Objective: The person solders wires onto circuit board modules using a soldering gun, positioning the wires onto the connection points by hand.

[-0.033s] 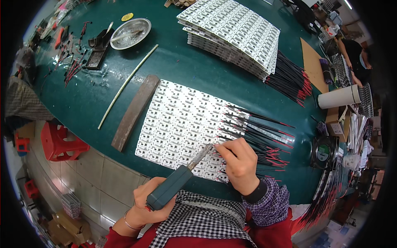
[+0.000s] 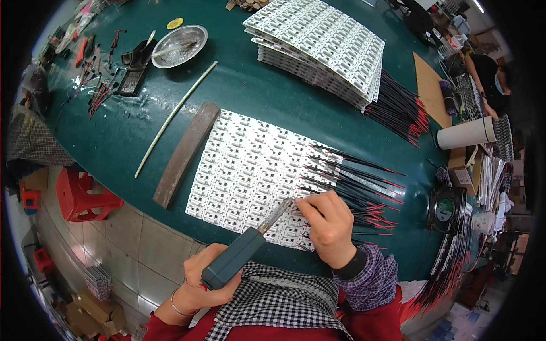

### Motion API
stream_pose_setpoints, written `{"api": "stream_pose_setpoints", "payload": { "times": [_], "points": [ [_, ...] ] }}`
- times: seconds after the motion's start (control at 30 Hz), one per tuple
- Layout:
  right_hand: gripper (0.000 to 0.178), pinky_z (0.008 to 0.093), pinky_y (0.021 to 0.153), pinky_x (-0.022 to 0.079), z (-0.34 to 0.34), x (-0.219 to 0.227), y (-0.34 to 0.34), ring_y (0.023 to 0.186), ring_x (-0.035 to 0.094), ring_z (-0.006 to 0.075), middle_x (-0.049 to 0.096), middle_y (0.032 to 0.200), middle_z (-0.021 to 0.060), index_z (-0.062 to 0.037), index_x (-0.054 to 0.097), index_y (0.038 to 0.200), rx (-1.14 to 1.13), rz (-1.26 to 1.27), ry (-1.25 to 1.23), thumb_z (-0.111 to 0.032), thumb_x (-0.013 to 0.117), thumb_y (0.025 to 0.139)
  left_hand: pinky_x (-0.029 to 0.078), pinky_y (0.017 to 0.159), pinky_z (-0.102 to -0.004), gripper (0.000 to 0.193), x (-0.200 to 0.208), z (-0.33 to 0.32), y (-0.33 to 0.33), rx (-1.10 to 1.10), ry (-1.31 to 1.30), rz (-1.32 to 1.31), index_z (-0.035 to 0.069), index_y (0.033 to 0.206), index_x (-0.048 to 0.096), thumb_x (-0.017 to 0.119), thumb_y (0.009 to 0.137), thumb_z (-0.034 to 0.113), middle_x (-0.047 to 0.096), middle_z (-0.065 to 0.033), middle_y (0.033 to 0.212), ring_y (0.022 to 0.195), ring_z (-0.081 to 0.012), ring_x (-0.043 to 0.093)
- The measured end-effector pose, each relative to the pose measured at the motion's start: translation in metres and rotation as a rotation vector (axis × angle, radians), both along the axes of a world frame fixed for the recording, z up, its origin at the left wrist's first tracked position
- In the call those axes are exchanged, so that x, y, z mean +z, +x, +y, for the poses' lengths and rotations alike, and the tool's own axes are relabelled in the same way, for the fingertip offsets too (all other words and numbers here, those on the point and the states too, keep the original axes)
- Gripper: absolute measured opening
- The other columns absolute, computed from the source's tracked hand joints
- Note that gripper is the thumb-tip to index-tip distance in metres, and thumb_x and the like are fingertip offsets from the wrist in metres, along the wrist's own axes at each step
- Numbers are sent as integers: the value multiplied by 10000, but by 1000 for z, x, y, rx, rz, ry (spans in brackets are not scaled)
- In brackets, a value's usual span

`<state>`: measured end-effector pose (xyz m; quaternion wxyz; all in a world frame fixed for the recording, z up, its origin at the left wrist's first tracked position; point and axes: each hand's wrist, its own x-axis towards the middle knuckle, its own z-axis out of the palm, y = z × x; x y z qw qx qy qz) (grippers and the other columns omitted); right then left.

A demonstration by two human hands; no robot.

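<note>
My left hand (image 2: pixel 207 278) is closed around the green handle of a soldering iron (image 2: pixel 234 257). The iron's tip rests on a white circuit board panel (image 2: pixel 244 165) lying flat on the table. Right beside that tip, my right hand (image 2: pixel 329 227) pinches a thin wire at the board; its fingers cover most of it. Several black wires with red ends (image 2: pixel 364 162) stick out from the panel's right side, some passing under my right hand. A brown bar (image 2: pixel 185 156) lies along the panel's left edge.
Behind the panel stands a stack of similar boards (image 2: pixel 318 40), with a bundle of black and red wires (image 2: pixel 398 111). A thin pale stick (image 2: pixel 176 116), a metal bowl (image 2: pixel 180 46) and a black box (image 2: pixel 133 77) are at left. A small fan (image 2: pixel 446 210) and a white cylinder (image 2: pixel 466 133) stand at right.
</note>
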<state>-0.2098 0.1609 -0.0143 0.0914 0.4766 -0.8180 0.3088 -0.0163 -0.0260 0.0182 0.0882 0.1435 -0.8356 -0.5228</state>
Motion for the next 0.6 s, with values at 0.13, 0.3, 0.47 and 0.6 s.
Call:
{"api": "stream_pose_setpoints", "payload": {
  "times": [0.13, 0.3, 0.47, 0.6],
  "points": [
    [313, 346, 662, 465, 2, 1, 1, 848, 626, 232, 645, 912, 63, 13, 727, 1023, 19, 67, 54, -45, 704, 716, 516, 586, -294, 225, -4, 1, 3, 8, 2, 18, -43, 944, 715, 771, 727, -21, 684, -118, 812, 635, -206, 658],
    [306, 349, 685, 475, 4, 4, 1, 875, 632, 239, 655, 956, 79, 19, 724, 1029, 23, 45, 81, -38, 691, 731, 517, 578, -279, 198, -1, 0, 8, 5, -139, 65, -41, 907, 710, 794, 729, -15, 692, -115, 827, 634, -190, 670],
    [381, 362, 678, 506, 7, 7, 1, 840, 634, 253, 650, 966, 98, 42, 721, 1097, 37, 0, 2, 17, 680, 718, 567, 638, -280, 286, -7, 5, 15, 131, -29, 82, -55, 1011, 743, 791, 733, -4, 729, -135, 887, 698, -217, 715],
    [548, 353, 654, 519, 16, 13, 10, 782, 614, 252, 627, 960, 109, 47, 704, 1235, 10, 20, -96, 67, 678, 689, 584, 672, -290, 306, -13, 4, 22, 147, 17, 96, -59, 1030, 746, 788, 732, -5, 744, -151, 916, 737, -223, 734]
  ]
}}
